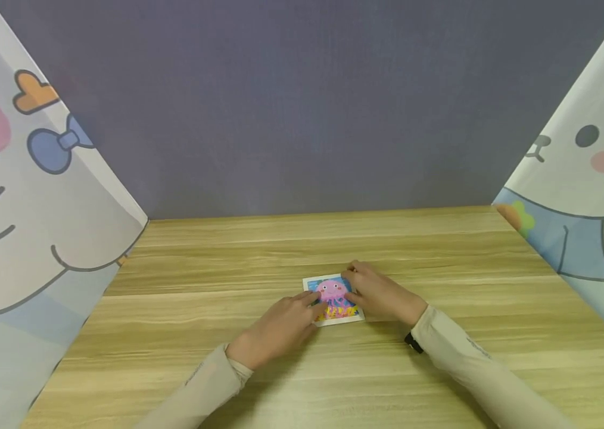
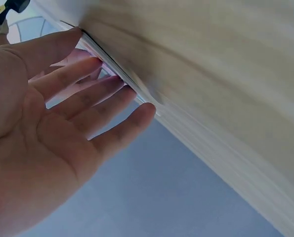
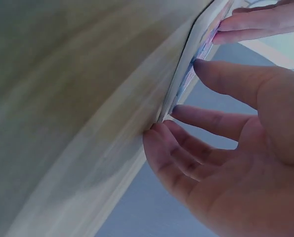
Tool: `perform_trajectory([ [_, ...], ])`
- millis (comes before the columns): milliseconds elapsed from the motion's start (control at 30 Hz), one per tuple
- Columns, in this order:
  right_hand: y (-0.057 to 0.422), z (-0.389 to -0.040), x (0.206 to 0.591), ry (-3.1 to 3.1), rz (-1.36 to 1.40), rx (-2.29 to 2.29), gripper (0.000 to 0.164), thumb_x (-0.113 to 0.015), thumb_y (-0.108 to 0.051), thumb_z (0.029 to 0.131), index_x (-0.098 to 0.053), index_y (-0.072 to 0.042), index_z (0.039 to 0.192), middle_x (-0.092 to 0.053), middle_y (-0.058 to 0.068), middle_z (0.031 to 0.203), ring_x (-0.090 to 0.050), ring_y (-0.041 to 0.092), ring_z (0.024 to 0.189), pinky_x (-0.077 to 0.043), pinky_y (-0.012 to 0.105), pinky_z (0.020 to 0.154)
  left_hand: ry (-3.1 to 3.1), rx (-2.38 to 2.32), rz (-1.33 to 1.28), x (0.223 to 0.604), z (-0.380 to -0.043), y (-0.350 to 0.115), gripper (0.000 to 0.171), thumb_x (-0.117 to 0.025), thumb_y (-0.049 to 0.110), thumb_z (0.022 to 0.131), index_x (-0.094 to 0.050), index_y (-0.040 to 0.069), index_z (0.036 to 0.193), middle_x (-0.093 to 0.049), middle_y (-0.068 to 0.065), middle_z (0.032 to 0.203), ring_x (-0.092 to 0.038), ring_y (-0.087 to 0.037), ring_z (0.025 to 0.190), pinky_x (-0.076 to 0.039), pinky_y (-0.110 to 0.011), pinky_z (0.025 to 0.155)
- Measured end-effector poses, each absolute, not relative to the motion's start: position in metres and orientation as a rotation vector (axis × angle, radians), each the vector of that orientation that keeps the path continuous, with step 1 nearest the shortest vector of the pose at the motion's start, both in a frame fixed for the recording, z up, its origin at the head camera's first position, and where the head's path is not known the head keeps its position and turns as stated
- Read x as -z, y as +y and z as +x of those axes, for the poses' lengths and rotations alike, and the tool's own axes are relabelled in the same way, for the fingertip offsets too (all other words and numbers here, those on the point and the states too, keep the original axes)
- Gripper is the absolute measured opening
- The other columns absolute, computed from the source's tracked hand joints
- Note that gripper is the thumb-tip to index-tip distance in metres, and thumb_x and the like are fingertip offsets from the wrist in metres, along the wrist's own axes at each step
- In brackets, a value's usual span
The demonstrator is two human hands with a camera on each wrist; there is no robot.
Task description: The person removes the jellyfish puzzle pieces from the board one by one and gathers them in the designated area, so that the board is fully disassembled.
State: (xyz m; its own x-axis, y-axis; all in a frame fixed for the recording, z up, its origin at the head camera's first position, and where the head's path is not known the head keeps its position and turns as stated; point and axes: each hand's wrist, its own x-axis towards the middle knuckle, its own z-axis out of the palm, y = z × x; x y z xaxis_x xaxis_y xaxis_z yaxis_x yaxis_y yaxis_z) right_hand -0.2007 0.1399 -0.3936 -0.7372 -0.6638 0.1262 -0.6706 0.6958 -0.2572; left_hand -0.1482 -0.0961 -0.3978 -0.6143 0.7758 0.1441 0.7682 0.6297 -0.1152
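A square picture card (image 1: 334, 292) with a white border lies flat on the wooden table; it shows a pink jellyfish over a blue and yellow background. From the lower left my left hand (image 1: 283, 325) reaches onto it, fingers extended, fingertips on its left part. In the left wrist view those fingers (image 2: 119, 136) are spread along the card's thin edge. My right hand (image 1: 382, 292) is at the card's right side. The right wrist view shows the thumb (image 3: 226, 81) and index fingertip on its face, with the other fingers (image 3: 169, 160) bent lightly at its corner.
The wooden table (image 1: 200, 256) reaches back to a dark grey panel (image 1: 307, 107). Side panels with cartoon animals stand at left (image 1: 28, 238) and right (image 1: 591, 179). A black device (image 1: 413, 343) shows at the right wrist, below the beige sleeve (image 1: 473, 363).
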Motion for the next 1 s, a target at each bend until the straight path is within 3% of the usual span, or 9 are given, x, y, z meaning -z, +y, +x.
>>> perform_trajectory([
  [167, 0.139, -0.205, 0.395, -2.885, 1.072, -0.512, 0.039, -0.075, -0.013, 0.090, -0.064, 0.009, 0.120, -0.059, 0.020, 0.120, -0.059, 0.026, 0.100, -0.054, 0.036, 0.082, -2.697, 0.080, -1.299, 0.396, -0.155, -0.099, 0.045, -0.076, 0.016, 0.090, -0.062, 0.005, 0.131, -0.061, -0.018, 0.132, -0.064, -0.029, 0.115, -0.057, -0.030, 0.088],
  [333, 0.140, -0.206, 0.395, -2.912, 1.057, -0.570, 0.040, -0.075, -0.013, 0.090, -0.063, 0.008, 0.122, -0.059, 0.020, 0.122, -0.060, 0.026, 0.101, -0.055, 0.034, 0.080, -2.688, 0.043, -1.305, 0.397, -0.155, -0.099, 0.046, -0.073, 0.024, 0.093, -0.061, 0.006, 0.133, -0.059, -0.018, 0.134, -0.063, -0.030, 0.117, -0.058, -0.033, 0.085],
  [633, 0.143, -0.209, 0.393, -2.966, 1.028, -0.628, 0.042, -0.074, -0.013, 0.091, -0.061, 0.006, 0.126, -0.058, 0.016, 0.122, -0.057, 0.020, 0.097, -0.053, 0.033, 0.078, -2.817, 0.055, -1.250, 0.394, -0.158, -0.091, 0.058, -0.066, 0.042, 0.095, -0.055, 0.011, 0.143, -0.047, -0.017, 0.150, -0.054, -0.037, 0.126, -0.052, -0.057, 0.092],
  [1000, 0.142, -0.209, 0.393, -2.964, 1.006, -0.654, 0.041, -0.076, -0.014, 0.089, -0.062, 0.004, 0.124, -0.060, 0.014, 0.118, -0.056, 0.018, 0.094, -0.052, 0.035, 0.079, -2.782, -0.061, -1.211, 0.395, -0.156, -0.086, 0.054, -0.065, 0.038, 0.096, -0.055, 0.013, 0.142, -0.050, -0.013, 0.147, -0.056, -0.028, 0.118, -0.056, -0.049, 0.087],
])
